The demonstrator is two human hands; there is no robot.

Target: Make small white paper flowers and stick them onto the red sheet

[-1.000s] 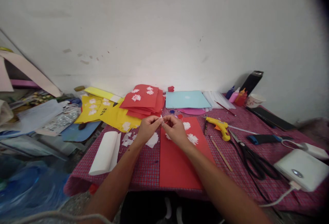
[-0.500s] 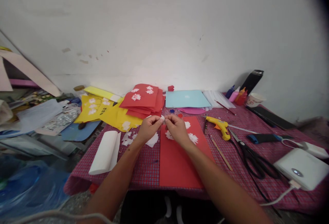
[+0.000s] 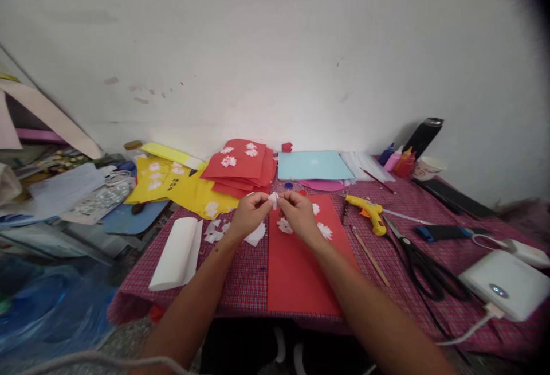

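Observation:
A small piece of white tissue paper (image 3: 274,198) is pinched between the fingertips of my left hand (image 3: 252,213) and my right hand (image 3: 297,213). Both hands hover over the upper left part of a red sheet of card (image 3: 301,283). White paper flowers lie on that card, one (image 3: 325,231) beside my right wrist and another (image 3: 284,225) partly under my right hand. Left of the card, under and beside my left wrist, are loose white paper scraps (image 3: 213,230) and a larger white piece (image 3: 256,234).
A folded white paper (image 3: 174,257) lies front left. Behind it are yellow sheets (image 3: 197,194) and stacked red cards (image 3: 234,163) with flowers. To the right lie a yellow glue gun (image 3: 367,210), a wooden stick (image 3: 372,257), black-handled scissors (image 3: 429,266) and a white power bank (image 3: 502,280).
The white paper between my fingertips now shows more of itself, and my hands sit slightly farther apart around it. The view has shifted a little; the things on the table stay put.

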